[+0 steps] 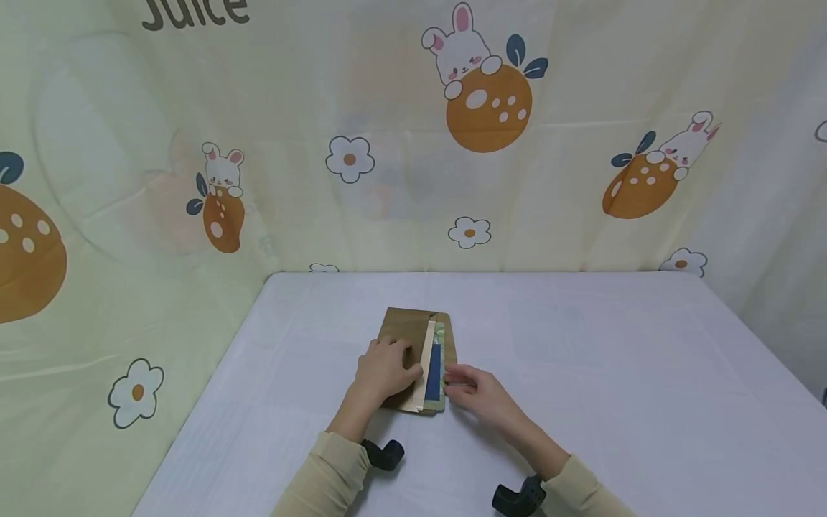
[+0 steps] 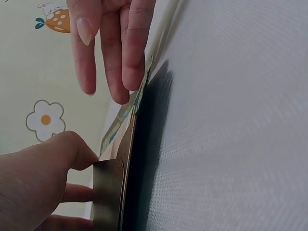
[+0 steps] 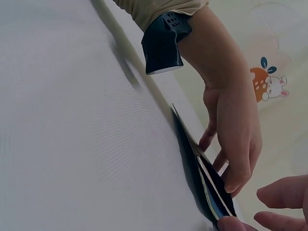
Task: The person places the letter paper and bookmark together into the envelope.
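A brown paper folder [image 1: 403, 323] lies on the table, papers showing along its right side. These are a cream sheet [image 1: 423, 359], a blue piece [image 1: 433, 370] and a green patterned sheet [image 1: 441, 332]. My left hand [image 1: 385, 370] rests on the brown cover, thumb at its right edge; the left wrist view shows that thumb [image 2: 79, 149] at the cover's edge. My right hand [image 1: 481, 395] is at the folder's right edge. In the left wrist view, the right fingers [image 2: 132, 62] extend loosely toward the papers, fingertips right at the edge.
A white cloth covers the table [image 1: 581, 359], with its back edge against a cream curtain [image 1: 388, 208] printed with rabbits and flowers. Black devices [image 1: 384, 454] are strapped at both wrists, below beige sleeves [image 1: 329, 474].
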`<move>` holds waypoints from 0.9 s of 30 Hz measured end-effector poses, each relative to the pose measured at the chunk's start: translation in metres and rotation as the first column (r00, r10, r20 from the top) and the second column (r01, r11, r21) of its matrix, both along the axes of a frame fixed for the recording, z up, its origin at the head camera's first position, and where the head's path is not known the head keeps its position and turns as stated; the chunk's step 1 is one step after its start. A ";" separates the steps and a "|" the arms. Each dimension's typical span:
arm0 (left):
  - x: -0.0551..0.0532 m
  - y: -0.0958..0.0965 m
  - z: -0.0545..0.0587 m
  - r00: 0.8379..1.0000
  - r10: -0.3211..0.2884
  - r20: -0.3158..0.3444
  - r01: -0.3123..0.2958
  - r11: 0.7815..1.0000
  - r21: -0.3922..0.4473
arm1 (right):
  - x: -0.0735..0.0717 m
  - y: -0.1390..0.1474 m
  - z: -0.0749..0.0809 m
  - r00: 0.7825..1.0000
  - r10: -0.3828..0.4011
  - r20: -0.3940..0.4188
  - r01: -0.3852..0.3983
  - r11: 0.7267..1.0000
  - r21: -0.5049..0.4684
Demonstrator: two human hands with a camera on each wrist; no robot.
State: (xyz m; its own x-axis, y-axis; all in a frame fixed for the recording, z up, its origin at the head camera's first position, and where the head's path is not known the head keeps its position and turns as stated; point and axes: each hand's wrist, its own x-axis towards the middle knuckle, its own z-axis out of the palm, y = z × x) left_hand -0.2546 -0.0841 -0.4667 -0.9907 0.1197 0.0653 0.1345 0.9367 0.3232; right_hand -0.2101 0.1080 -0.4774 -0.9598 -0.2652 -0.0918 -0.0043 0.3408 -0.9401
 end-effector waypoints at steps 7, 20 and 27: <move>0.000 0.001 0.000 1.000 0.002 0.003 -0.002 1.000 -0.007 | 0.002 0.000 0.001 0.999 0.043 -0.024 -0.043 0.999 0.002; -0.001 0.001 0.001 1.000 0.002 0.009 -0.002 1.000 -0.007 | 0.007 -0.003 0.008 0.986 0.158 -0.057 -0.160 0.987 -0.025; 0.000 0.001 0.002 1.000 0.002 0.009 -0.002 1.000 -0.006 | 0.006 -0.002 0.004 0.969 0.241 -0.061 -0.246 0.966 -0.083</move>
State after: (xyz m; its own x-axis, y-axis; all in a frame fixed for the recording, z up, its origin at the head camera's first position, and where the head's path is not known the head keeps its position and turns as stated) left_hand -0.2543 -0.0836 -0.4643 -0.9914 0.1185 0.0558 0.1302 0.9389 0.3187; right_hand -0.2042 0.1064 -0.4736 -0.8682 -0.4962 -0.0107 -0.1244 0.2385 -0.9632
